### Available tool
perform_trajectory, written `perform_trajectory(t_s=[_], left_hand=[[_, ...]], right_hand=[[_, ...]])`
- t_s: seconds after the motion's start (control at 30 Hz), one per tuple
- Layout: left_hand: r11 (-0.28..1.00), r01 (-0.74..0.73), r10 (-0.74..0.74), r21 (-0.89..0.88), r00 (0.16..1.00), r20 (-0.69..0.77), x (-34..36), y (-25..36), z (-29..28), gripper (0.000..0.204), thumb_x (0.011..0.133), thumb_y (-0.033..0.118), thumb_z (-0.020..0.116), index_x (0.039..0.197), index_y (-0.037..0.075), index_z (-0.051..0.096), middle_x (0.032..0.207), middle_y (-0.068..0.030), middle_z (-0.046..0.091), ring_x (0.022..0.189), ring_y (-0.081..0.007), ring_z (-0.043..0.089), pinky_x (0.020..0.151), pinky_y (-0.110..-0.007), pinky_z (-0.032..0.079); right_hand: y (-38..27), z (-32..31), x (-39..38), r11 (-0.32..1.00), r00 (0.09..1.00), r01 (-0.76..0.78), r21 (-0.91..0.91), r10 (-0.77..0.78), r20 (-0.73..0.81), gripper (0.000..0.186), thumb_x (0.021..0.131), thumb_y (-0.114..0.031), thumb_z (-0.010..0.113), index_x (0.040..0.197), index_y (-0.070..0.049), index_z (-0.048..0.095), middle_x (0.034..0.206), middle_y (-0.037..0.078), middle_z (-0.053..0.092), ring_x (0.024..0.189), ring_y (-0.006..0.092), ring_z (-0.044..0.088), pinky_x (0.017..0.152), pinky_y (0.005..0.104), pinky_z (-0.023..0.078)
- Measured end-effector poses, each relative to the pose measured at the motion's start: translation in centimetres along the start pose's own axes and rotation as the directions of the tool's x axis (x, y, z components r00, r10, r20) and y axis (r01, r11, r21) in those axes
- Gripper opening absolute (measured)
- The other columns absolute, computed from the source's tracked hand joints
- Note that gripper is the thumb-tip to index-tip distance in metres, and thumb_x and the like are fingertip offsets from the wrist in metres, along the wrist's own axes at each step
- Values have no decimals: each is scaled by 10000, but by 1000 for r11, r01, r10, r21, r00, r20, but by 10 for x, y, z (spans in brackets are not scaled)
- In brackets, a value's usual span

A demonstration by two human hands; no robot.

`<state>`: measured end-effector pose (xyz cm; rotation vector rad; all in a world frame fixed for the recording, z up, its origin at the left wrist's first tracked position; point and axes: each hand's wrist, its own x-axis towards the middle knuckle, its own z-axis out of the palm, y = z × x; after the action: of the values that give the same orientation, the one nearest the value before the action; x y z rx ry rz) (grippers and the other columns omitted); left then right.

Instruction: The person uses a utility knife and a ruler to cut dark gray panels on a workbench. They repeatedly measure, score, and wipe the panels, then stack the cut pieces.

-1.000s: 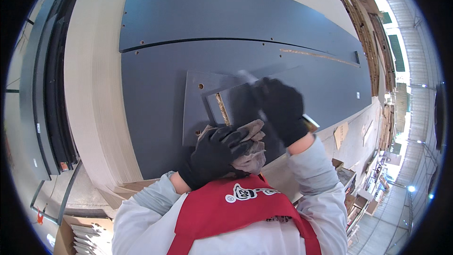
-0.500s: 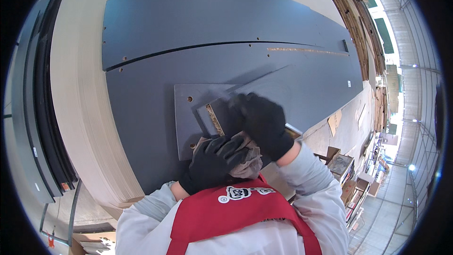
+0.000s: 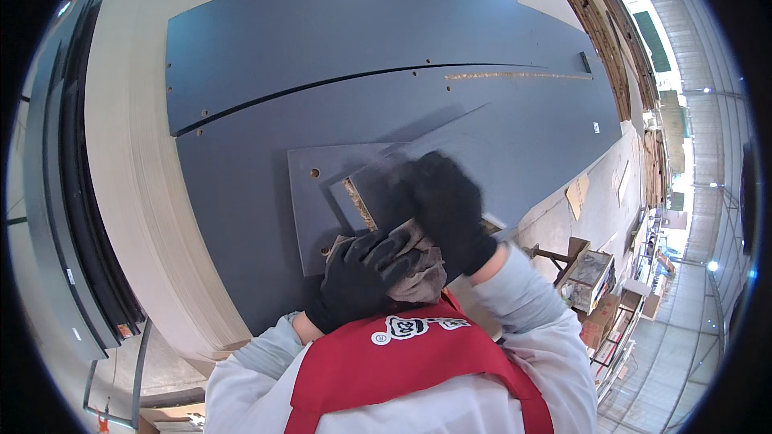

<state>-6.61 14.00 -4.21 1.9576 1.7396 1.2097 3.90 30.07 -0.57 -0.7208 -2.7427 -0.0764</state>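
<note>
My left hand (image 3: 362,277), in a black glove, is closed on a crumpled greyish-brown rag (image 3: 422,275) at the near edge of the boards. My right hand (image 3: 446,205), also gloved in black, is over a narrow dark grey board (image 3: 458,141); its fingers are smeared by motion, so what they hold is hidden. This board lies slantwise across a smaller grey panel (image 3: 310,201) and shows a raw chipboard strip (image 3: 359,204) at its end. The small panel has round holes near its left edge. Both rest on a large dark grey panel (image 3: 241,217).
Another long grey panel (image 3: 322,24) lies beyond, with a dark gap between. A pale board stack (image 3: 133,193) supports them. Dark panels (image 3: 48,217) stand at the left; timber (image 3: 599,24) is at the far right. A shelf with boxes (image 3: 591,277) stands at the right.
The view has shifted slightly. My right hand has moved a little over the narrow board and is blurred in both frames. My left hand stays on the rag.
</note>
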Motion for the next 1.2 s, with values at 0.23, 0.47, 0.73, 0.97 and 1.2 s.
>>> perform_trajectory(t_s=[0.23, 0.47, 0.73, 0.97, 1.2], left_hand=[[999, -17, 17, 29, 1000, -25, -2, -1, -2, 374, 731, 298, 735, 1069, 148, 682, 1158, -89, 657, 1005, -270, 649, 807, -433, 490], [999, -37, 36, 24, 999, 39, -1, -2, -4, 459, 727, 322, 749, 1147, 167, 648, 1243, -96, 604, 1093, -276, 603, 876, -444, 465], [999, 15, -11, -33, 994, 112, 12, -1, -16, 533, 681, 294, 792, 1162, 123, 642, 1208, -109, 622, 1076, -296, 612, 907, -422, 472], [355, 498, -635, -792, 750, 186, 35, -2, -58, 413, 867, 208, 686, 1227, 33, 583, 1183, -141, 625, 1055, -229, 628, 862, -318, 505], [781, 229, -189, 580, 973, -131, 105, -45, 17, 565, 756, 135, 642, 1303, 84, 511, 1292, -187, 509, 1271, -366, 421, 1077, -479, 306]], right_hand=[[48, -7, 23, 956, 965, -212, -203, 238, 109, 171, 908, -247, 564, 867, -92, 622, 847, 116, 605, 745, 308, 614, 657, 412, 503], [209, -39, -10, 717, 802, -558, -418, 594, -52, 299, 958, -309, 490, 826, -75, 621, 839, 161, 643, 796, 388, 616, 691, 483, 495], [137, -55, -137, 671, 665, -732, -116, 741, 88, 300, 887, -306, 673, 1012, -46, 590, 806, 104, 641, 682, 263, 621, 647, 378, 488], [106, -38, -191, 269, 445, -838, 474, 840, 310, 456, 753, -331, 785, 1048, -33, 606, 810, 103, 634, 692, 215, 612, 677, 351, 483], [77, -43, -179, 335, 518, -780, 528, 820, 246, 498, 735, -358, 779, 1067, -19, 627, 876, 116, 602, 801, 267, 600, 711, 370, 473]])
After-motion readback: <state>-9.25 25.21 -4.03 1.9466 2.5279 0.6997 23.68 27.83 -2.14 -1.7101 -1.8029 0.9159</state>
